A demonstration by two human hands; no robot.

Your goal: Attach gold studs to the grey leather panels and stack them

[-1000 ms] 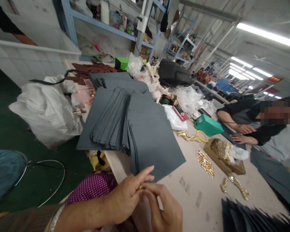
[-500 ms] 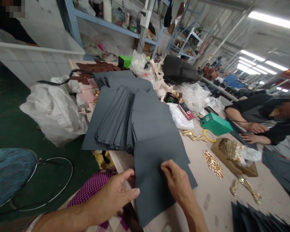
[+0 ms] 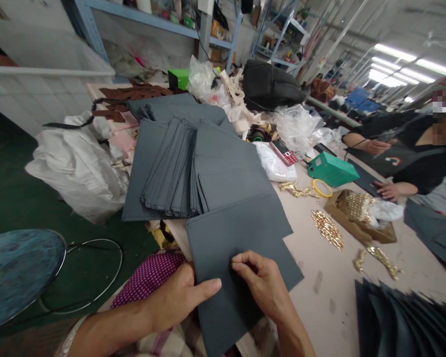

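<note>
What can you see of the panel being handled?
The panel is flat, dark blue-grey, leather-like, with a rounded far corner. Its far part overlaps the stack; its near corner juts past the table. The left hand holds its left edge, thumb on top; the right hand is pinched over its surface.

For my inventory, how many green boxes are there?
2: a lighter box by the brown strips; a darker box near the carton. Others may be hidden.

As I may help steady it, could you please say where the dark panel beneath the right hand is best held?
I'd pinch the dark panel by its left edge, from the left, thumb on top: it looks thin, and that edge mostly seems to overhang the table.
</note>
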